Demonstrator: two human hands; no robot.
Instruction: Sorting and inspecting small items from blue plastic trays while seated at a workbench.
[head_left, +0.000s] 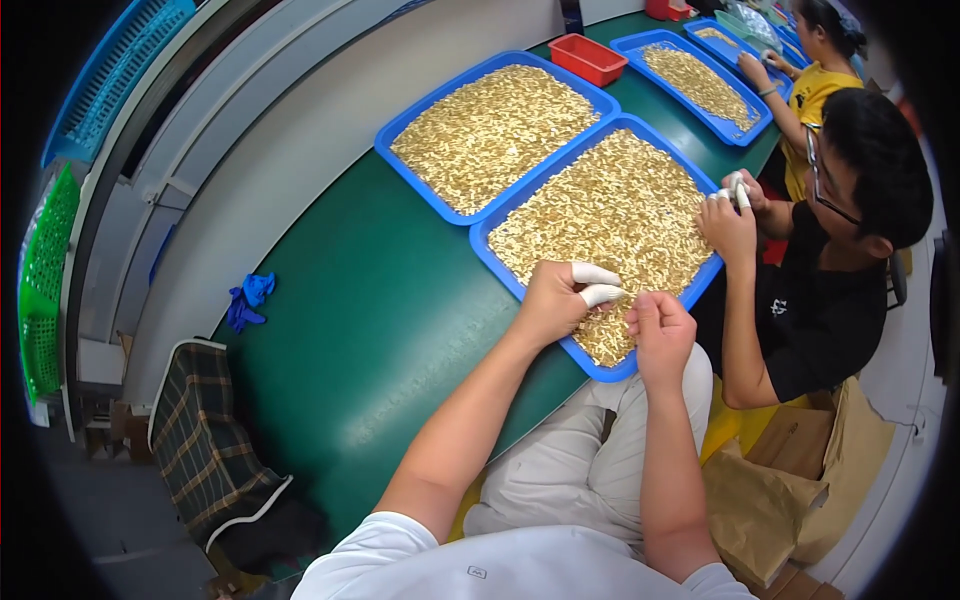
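Observation:
My left hand is closed in a pinch over the near end of a blue tray, with white finger cots on its thumb and forefinger. My right hand is also pinched, its fingertips almost meeting those of the left. Whatever sits between the fingertips is too small to name. Many small gold-coloured pieces fill the tray below both hands. Across the same tray, a co-worker's hands, also in white finger cots, are held together at the right rim.
A second blue tray of gold pieces adjoins mine on the green table. Behind stand a red bin and another blue tray. Blue gloves and plaid cloth lie left. Brown paper bags stand right.

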